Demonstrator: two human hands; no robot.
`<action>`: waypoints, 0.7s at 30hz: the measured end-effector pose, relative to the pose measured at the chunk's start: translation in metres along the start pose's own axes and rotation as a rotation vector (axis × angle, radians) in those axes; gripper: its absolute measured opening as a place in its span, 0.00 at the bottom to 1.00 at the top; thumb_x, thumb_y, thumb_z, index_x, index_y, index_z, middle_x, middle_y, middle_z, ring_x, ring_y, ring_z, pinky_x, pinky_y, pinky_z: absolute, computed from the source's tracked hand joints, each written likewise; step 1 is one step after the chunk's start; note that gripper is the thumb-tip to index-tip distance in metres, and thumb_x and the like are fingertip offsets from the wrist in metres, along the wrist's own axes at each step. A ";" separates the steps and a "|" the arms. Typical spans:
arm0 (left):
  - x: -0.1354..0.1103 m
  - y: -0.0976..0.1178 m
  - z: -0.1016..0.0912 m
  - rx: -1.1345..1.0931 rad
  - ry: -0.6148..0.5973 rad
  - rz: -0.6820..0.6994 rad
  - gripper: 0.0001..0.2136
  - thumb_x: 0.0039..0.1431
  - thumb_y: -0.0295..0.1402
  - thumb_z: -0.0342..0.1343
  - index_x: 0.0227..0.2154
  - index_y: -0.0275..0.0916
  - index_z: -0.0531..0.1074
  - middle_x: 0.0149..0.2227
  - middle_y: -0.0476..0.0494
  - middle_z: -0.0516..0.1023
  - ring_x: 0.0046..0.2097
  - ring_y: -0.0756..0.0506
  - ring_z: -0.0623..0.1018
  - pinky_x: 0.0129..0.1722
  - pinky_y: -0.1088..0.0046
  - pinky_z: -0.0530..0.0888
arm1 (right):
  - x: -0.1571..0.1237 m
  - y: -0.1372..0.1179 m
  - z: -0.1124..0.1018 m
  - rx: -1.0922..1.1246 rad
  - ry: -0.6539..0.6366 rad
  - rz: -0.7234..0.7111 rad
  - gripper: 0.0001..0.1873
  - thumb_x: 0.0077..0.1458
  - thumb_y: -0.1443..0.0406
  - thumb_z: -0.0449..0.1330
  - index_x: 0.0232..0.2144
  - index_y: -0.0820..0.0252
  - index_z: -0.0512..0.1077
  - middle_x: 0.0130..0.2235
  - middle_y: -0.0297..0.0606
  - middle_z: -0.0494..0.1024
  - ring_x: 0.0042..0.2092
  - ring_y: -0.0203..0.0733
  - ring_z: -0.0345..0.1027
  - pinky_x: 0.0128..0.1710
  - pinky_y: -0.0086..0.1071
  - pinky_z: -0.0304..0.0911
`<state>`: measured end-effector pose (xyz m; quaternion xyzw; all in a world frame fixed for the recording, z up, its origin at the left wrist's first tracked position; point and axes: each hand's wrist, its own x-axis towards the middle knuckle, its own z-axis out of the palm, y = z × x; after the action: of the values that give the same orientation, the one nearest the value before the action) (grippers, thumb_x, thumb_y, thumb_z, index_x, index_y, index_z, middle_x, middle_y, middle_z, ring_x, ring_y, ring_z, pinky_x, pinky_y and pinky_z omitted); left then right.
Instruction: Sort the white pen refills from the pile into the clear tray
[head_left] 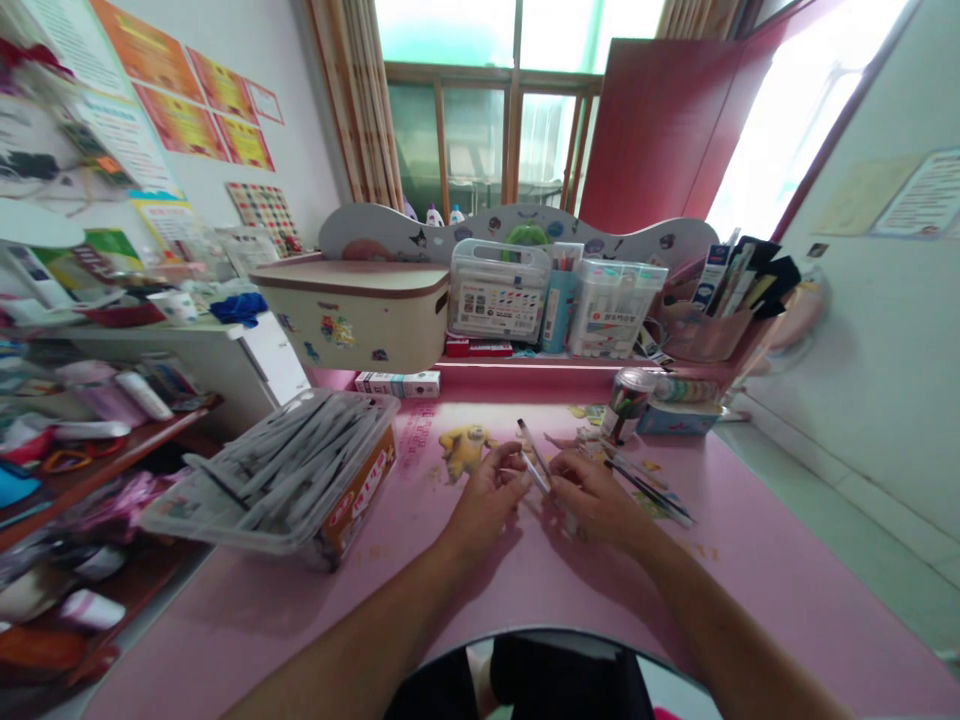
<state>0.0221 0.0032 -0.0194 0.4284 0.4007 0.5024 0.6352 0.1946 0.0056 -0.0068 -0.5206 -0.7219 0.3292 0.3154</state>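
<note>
Over the middle of the pink desk (480,590), my two hands are close together. My right hand (596,498) is closed around a slim pen (531,440) whose dark end points up and away from me. A thin whitish pen-like piece (535,473) crosses just below it, between both hands. My left hand (489,500) has its fingers curled, with thumb and fingertips pinching at this whitish piece. Its lower end is hidden by my right fingers. Several loose pens (651,490) lie on the desk just right of my right hand.
At left stands a clear plastic box (360,455) full of grey-white pens. A round container (628,400) and a blue box (679,418) are at the back right. The raised shelf holds a lidded bin (360,320), marker cases (499,290) and a pen holder (705,330).
</note>
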 end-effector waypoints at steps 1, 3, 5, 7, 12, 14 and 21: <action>0.001 0.003 -0.002 -0.001 -0.026 -0.007 0.20 0.47 0.39 0.66 0.45 0.46 0.73 0.36 0.50 0.72 0.25 0.54 0.68 0.23 0.78 0.63 | -0.002 -0.002 0.003 0.146 -0.082 0.029 0.09 0.61 0.60 0.50 0.31 0.57 0.64 0.24 0.31 0.72 0.24 0.36 0.66 0.25 0.28 0.60; 0.001 0.008 -0.004 0.007 -0.057 0.002 0.16 0.49 0.40 0.65 0.42 0.44 0.75 0.35 0.49 0.73 0.26 0.53 0.69 0.24 0.77 0.64 | -0.007 -0.006 0.010 0.357 -0.189 0.064 0.10 0.62 0.57 0.51 0.34 0.56 0.63 0.22 0.27 0.70 0.21 0.34 0.61 0.21 0.27 0.57; -0.001 0.011 -0.004 0.055 -0.066 0.071 0.10 0.51 0.37 0.63 0.35 0.40 0.76 0.32 0.48 0.75 0.29 0.51 0.72 0.28 0.76 0.67 | -0.009 -0.008 0.016 0.454 -0.208 0.054 0.12 0.61 0.55 0.53 0.35 0.57 0.64 0.23 0.27 0.67 0.22 0.32 0.59 0.22 0.26 0.55; -0.002 0.013 -0.004 0.129 -0.053 0.166 0.06 0.51 0.35 0.63 0.30 0.38 0.75 0.29 0.47 0.75 0.32 0.49 0.73 0.33 0.75 0.68 | -0.010 -0.007 0.020 0.505 -0.215 0.051 0.14 0.60 0.53 0.54 0.36 0.58 0.66 0.24 0.28 0.65 0.24 0.32 0.56 0.23 0.26 0.52; -0.004 0.006 -0.002 0.119 -0.105 0.225 0.08 0.57 0.38 0.58 0.32 0.38 0.71 0.26 0.52 0.70 0.28 0.51 0.69 0.32 0.74 0.67 | -0.008 -0.006 0.023 0.535 -0.209 0.012 0.22 0.60 0.48 0.54 0.29 0.60 0.69 0.26 0.31 0.62 0.27 0.33 0.51 0.25 0.29 0.48; -0.004 0.001 -0.002 0.106 -0.126 0.186 0.10 0.60 0.40 0.56 0.32 0.38 0.69 0.25 0.53 0.67 0.27 0.51 0.66 0.30 0.75 0.65 | -0.007 -0.005 0.024 0.551 -0.218 0.000 0.23 0.60 0.46 0.54 0.28 0.60 0.68 0.25 0.30 0.60 0.26 0.32 0.49 0.24 0.29 0.46; -0.007 -0.001 -0.002 0.200 -0.082 0.209 0.10 0.62 0.40 0.52 0.31 0.38 0.68 0.26 0.51 0.67 0.28 0.50 0.66 0.29 0.74 0.64 | -0.007 -0.003 0.032 0.668 -0.230 0.072 0.24 0.57 0.43 0.56 0.28 0.59 0.66 0.19 0.24 0.54 0.19 0.29 0.42 0.18 0.27 0.39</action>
<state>0.0194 -0.0035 -0.0200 0.5489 0.3758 0.5056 0.5494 0.1693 -0.0068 -0.0238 -0.3735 -0.5862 0.6146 0.3730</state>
